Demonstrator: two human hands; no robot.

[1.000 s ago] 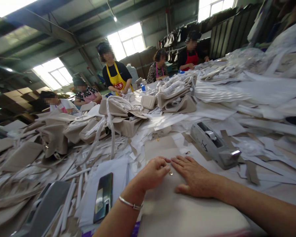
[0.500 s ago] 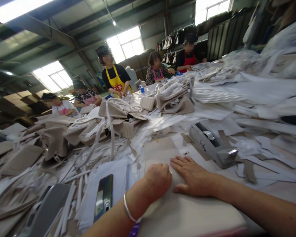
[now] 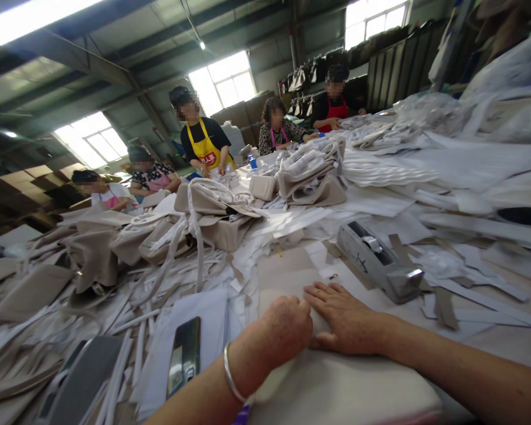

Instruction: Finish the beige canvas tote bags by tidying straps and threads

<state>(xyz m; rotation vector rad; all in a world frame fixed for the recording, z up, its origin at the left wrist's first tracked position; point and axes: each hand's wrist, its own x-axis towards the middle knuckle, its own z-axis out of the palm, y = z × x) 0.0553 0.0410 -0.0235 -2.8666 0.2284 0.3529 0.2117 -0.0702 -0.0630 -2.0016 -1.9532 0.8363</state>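
A beige bag (image 3: 340,383) lies flat in front of me, its smooth flap (image 3: 287,268) stretching away with a small gold-coloured fitting at the far end. My left hand (image 3: 287,324), a silver bangle at the wrist, is curled into a fist on the bag; whatever its fingers hold is hidden. Palm down beside it, my right hand (image 3: 343,316) rests on the bag with fingers stretched out, its fingertips close to the left knuckles. Just beyond the right fingers is a small metal fitting (image 3: 333,276). A grey tape dispenser (image 3: 376,262) stands to the right of that.
A phone (image 3: 184,354) lies on white sheets (image 3: 212,307) at left. Beige bags (image 3: 221,227) with white wrapping are heaped farther back. Paper strips and scraps (image 3: 446,307) cover the right side. Several co-workers stand or sit along the far side, one in a yellow apron (image 3: 206,144).
My left fist has shifted slightly right, up against the right hand's fingers. The right hand stays flat on the bag. The camera view has moved a little.
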